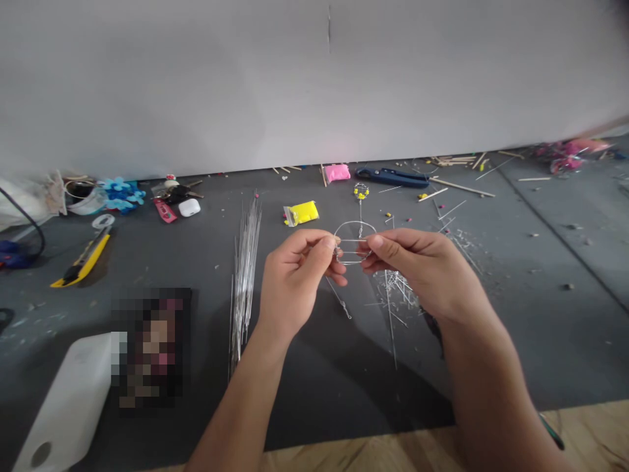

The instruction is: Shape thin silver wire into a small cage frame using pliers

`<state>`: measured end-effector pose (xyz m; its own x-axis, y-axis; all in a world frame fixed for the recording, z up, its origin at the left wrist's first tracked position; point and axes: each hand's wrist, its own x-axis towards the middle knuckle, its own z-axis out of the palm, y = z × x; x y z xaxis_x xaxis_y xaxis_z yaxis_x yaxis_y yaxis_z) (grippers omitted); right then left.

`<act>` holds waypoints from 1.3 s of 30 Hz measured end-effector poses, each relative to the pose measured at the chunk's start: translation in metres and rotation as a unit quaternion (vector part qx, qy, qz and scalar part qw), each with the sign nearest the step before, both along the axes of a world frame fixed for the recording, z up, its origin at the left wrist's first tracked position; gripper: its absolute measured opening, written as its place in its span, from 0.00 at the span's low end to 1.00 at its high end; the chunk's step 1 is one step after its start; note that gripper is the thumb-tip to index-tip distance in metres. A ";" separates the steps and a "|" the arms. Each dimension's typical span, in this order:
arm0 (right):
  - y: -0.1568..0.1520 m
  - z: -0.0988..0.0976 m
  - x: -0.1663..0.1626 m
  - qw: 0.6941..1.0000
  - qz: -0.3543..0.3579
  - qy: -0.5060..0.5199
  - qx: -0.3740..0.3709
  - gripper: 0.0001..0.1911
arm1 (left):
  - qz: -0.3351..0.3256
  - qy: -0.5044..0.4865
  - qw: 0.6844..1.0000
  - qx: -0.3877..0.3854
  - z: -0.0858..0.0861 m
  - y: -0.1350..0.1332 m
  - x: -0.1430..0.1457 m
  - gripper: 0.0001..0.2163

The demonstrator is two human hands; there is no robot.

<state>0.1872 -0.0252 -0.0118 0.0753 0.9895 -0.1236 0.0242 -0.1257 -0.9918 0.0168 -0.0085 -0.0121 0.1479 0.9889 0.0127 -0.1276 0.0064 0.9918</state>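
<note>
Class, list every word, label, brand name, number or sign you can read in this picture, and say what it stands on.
None can be read.
Yellow packet: any print too small to read.
Pink packet: likewise too small.
Pixelated patch: blurred out.
Yellow utility knife: no legible marking.

A hobby craft corner set up on the floor of a room, not a fitted workshop: a dark grey mat [540, 341] is laid over wood flooring [580, 432] against a plain white wall [246, 85]. Just left of the fingers [322, 246] lies a bundle of thin wires [244, 262], below and right of them a heap of wire offcuts [400, 288]. Beyond the fingers sit yellow [302, 213] and pink clay packets [337, 172] and blue pliers [393, 176], with wooden sticks [462, 187] further right. Far to their left are a yellow utility knife [83, 261], blue paper flowers [120, 191] and a white earbud case [189, 207].
</note>
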 end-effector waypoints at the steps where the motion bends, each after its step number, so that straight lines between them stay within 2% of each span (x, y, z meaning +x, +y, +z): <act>1: 0.000 0.000 0.000 1.000 0.000 0.001 0.000 0.12 | -0.001 -0.002 1.000 0.002 0.000 0.000 0.000 0.05; 31: 0.000 -0.006 -0.006 0.996 -0.012 0.090 0.023 0.06 | -0.008 -0.055 0.998 -0.001 -0.004 0.002 0.001 0.04; 39: 0.001 -0.004 -0.007 0.997 -0.009 0.070 0.015 0.08 | -0.007 -0.054 0.998 -0.014 -0.004 0.002 0.001 0.05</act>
<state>0.1797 -0.0243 -0.0160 0.0773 0.9916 -0.1035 -0.1158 -0.0941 -0.9888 0.0178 -0.0063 -0.0166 0.1602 0.9871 0.0013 -0.2340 0.0367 0.9715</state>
